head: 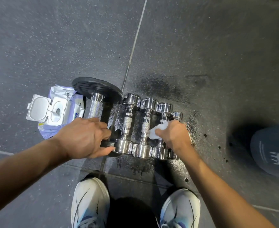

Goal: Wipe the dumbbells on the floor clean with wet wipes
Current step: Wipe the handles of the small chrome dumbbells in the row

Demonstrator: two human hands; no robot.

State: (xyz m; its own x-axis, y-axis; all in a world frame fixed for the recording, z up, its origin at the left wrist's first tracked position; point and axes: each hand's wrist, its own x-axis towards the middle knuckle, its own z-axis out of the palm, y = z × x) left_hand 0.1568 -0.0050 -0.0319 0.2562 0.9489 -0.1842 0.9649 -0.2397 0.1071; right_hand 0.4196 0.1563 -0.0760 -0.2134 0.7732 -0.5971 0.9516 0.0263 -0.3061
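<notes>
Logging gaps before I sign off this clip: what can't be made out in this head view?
All in the head view:
Smallest chrome dumbbell: handle hidden by the right hand and its wet wipe.
Black-plate dumbbell: near end covered by the left hand.
Wet wipes pack: print too small to read.
Dark printed fabric: cut off by the right edge.

Dark speckled rubber floor [53, 46] w/ pale seam [136, 38]

Person, one. Forearms bare; left hand [84, 139] and right hand [175, 135] bare. Footwear: left white running shoe [90, 203], right white running shoe [180, 209], black streak lines, blue toe patches.
</notes>
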